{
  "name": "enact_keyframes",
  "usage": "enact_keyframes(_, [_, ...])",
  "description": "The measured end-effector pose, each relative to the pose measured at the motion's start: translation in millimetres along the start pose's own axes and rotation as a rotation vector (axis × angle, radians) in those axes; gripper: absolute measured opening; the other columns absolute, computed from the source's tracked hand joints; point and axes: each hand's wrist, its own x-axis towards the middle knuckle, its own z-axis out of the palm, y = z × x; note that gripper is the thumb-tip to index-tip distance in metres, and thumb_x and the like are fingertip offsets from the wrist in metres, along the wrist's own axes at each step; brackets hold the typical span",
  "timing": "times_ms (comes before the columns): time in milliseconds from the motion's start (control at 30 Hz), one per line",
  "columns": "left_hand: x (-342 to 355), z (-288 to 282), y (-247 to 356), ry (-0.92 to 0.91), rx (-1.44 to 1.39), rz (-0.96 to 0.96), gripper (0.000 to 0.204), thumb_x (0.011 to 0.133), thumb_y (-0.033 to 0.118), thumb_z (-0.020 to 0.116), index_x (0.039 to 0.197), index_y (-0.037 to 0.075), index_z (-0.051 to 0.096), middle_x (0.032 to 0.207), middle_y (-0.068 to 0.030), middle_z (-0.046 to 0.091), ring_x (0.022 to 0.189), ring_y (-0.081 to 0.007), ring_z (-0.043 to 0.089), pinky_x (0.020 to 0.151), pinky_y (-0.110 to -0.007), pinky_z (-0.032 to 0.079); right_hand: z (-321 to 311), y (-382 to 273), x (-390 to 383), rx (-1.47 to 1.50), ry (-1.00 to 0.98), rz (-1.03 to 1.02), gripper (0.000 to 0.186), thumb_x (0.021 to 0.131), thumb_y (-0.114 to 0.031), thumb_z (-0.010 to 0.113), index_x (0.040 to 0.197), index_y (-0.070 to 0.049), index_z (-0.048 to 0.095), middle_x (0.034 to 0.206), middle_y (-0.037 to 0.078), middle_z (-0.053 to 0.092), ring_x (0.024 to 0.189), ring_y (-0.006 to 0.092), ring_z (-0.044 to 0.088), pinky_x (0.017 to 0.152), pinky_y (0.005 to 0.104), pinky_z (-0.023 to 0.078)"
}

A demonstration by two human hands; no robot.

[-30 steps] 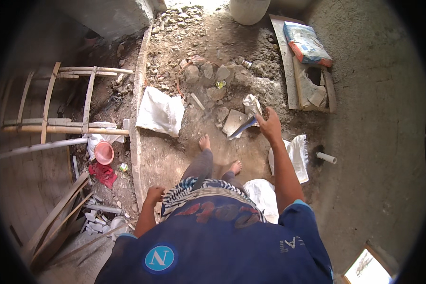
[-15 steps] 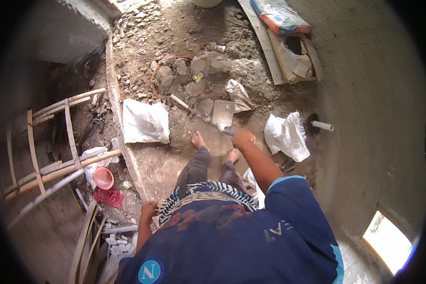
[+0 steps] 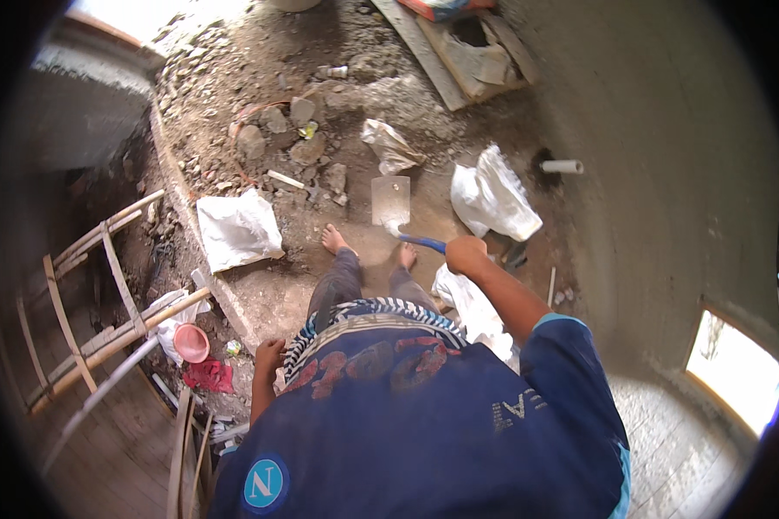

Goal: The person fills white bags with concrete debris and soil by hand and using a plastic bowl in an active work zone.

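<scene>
My right hand [image 3: 467,256] is closed round the blue handle of a shovel [image 3: 391,201]. Its pale, square blade points away from me, just beyond my bare feet, and looks close to the dirt floor. A crumpled whitish sack [image 3: 391,147] lies past the blade, and a white sack [image 3: 493,195] rests to its right. Down by my left hip, my left hand [image 3: 270,356] hangs with its fingers curled in and nothing seen in them.
Stones [image 3: 307,147] and rubble cover the ground ahead. Another white sack [image 3: 238,231] lies left of my feet. A wooden ladder [image 3: 121,277], a pink bowl [image 3: 191,343] and a red cloth [image 3: 208,375] are at the left. A white pipe [image 3: 563,166] juts from the right wall.
My right hand has swung right with the shovel, so more of its blue handle shows. The view has shifted, moving the far things up and left. My left hand stays by my hip.
</scene>
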Motion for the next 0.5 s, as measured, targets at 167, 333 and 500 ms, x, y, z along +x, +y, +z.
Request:
enact_keyframes(167, [5,34,9,-0.05,0.014,0.046,0.031,0.087,0.024,0.062,0.105,-0.001,0.059,0.079,-0.0092,0.061,0.057,-0.0137,0.058,0.048,-0.025,0.047,31,41,3,0.031,0.012,0.025,0.023,0.073,-0.014,0.063,0.094,-0.011,0.072,0.098,0.012,0.069,0.091,0.0278,0.067,0.072,0.0388,0.054])
enact_keyframes(333, [-13,49,11,-0.039,0.02,0.031,0.032,0.087,0.025,0.062,0.105,-0.001,0.059,0.08,-0.0097,0.061,0.056,-0.0142,0.058,0.049,-0.025,0.048,54,68,1,0.073,-0.013,0.033,0.024,0.071,-0.013,0.063,0.093,-0.009,0.072,0.098,0.013,0.069,0.092,0.0281,0.067,0.074,0.0391,0.054])
enact_keyframes(500, [-20,56,-6,-0.077,0.008,-0.004,0.028,0.088,0.024,0.06,0.103,0.001,0.059,0.079,-0.0091,0.062,0.054,-0.0127,0.056,0.048,-0.025,0.047,75,103,0,0.043,-0.051,0.014,0.029,0.067,-0.012,0.065,0.095,-0.01,0.072,0.101,0.012,0.069,0.094,0.0272,0.066,0.076,0.0385,0.054])
